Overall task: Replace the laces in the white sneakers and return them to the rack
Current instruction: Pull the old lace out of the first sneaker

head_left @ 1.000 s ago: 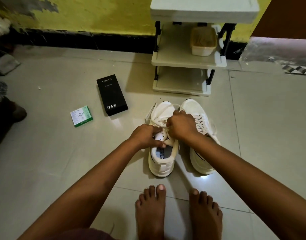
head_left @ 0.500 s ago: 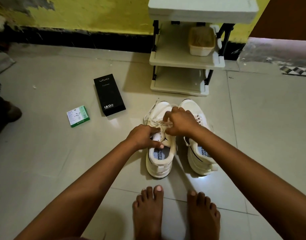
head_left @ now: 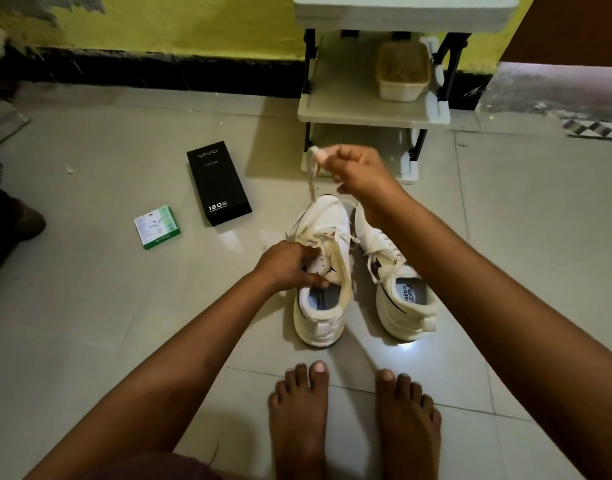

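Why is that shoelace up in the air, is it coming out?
Partly out. The right hand pinches the lace and holds it taut above the left sneaker, while its lower part still runs through the eyelets.

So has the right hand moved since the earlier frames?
Yes. The right hand has risen off the left sneaker toward the rack, pulling the lace up.

right hand point(head_left: 358, 171) motion-blurred, rack point(head_left: 373, 112) top cropped

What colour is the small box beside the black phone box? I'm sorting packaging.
Green and white small box, head view.
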The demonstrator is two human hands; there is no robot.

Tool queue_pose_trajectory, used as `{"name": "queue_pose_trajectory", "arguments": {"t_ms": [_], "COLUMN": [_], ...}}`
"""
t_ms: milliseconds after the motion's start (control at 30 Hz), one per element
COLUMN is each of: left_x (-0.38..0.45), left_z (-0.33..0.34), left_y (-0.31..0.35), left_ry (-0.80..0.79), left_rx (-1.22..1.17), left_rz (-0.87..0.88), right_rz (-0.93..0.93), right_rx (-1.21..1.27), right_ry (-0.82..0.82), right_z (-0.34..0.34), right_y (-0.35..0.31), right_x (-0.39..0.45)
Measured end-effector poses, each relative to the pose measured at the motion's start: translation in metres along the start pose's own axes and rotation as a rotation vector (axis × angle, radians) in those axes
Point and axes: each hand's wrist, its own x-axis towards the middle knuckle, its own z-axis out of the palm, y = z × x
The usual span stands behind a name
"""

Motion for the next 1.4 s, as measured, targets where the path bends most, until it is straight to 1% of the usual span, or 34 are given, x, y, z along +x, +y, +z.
{"name": "queue_pose_trajectory", "arguments": {"t_ms": [33,67,133,200,300,333,367,433,500,533,567,600,633,700,767,867,967,1033,1167,1333,1400], "left_x": [0.000,-0.001,-0.001,0.000,0.004,0.006,0.007,0.008,0.008,0.006,0.004,0.002,0.001,0.004,0.007,0.010,0.009,0.010,0.010,0.010,0.009], "left_z": [-0.001,0.000,0.001,0.002,0.000,-0.001,-0.003,-0.008,-0.013,-0.015,-0.015,-0.014,-0.013,-0.012,-0.013,-0.018,-0.018,-0.017,-0.013,-0.011,-0.010], "left_y": [0.000,0.000,-0.001,-0.001,0.004,0.007,0.009,0.008,0.000,-0.004,-0.007,-0.010,-0.012,-0.015,-0.017,-0.018,-0.013,-0.010,-0.009,-0.011,-0.010], "left_ry": [0.004,0.005,0.009,0.004,-0.010,-0.010,-0.006,0.020,0.026,0.007,-0.016,-0.032,-0.049,-0.072,-0.092,-0.126,-0.114,-0.092,-0.072,-0.074,-0.070], "left_rx": [0.008,0.012,0.014,0.049,0.122,0.115,0.087,-0.051,-0.331,-0.490,-0.593,-0.625,-0.592,-0.445,-0.322,-0.177,0.021,0.066,0.111,0.077,0.084], "left_rz": [0.003,0.007,0.015,0.019,0.026,0.025,0.019,-0.019,-0.085,-0.106,-0.107,-0.086,-0.054,0.021,0.078,0.110,0.150,0.146,0.140,0.117,0.122], "right_rz": [-0.026,-0.022,0.070,0.174,0.240,0.252,0.245,0.187,0.149,0.141,0.137,0.134,0.129,0.113,0.063,-0.040,-0.075,-0.119,-0.165,-0.189,-0.154], "right_rx": [0.014,-0.007,-0.163,-0.381,-0.686,-0.732,-0.759,-0.813,-0.822,-0.814,-0.813,-0.821,-0.841,-0.931,-1.117,-1.372,-1.508,-1.583,-1.610,-1.581,-1.568], "right_ry": [0.078,0.119,0.101,-0.013,-0.256,-0.295,-0.298,-0.252,-0.214,-0.205,-0.203,-0.207,-0.217,-0.241,-0.244,-0.203,-0.154,-0.124,-0.118,-0.146,-0.170], "right_z": [-0.001,-0.003,-0.009,-0.016,-0.019,-0.018,-0.017,-0.015,-0.015,-0.016,-0.017,-0.017,-0.017,-0.015,-0.009,0.002,0.015,0.021,0.025,0.028,0.028], "right_y": [-0.005,-0.003,0.015,0.043,0.069,0.074,0.076,0.076,0.077,0.078,0.079,0.080,0.080,0.080,0.078,0.076,0.076,0.076,0.072,0.074,0.072], "right_x": [0.004,0.008,0.010,0.002,-0.013,-0.016,-0.019,-0.020,-0.021,-0.021,-0.020,-0.019,-0.018,-0.013,-0.007,-0.002,0.002,0.005,0.009,0.017,0.019]}}
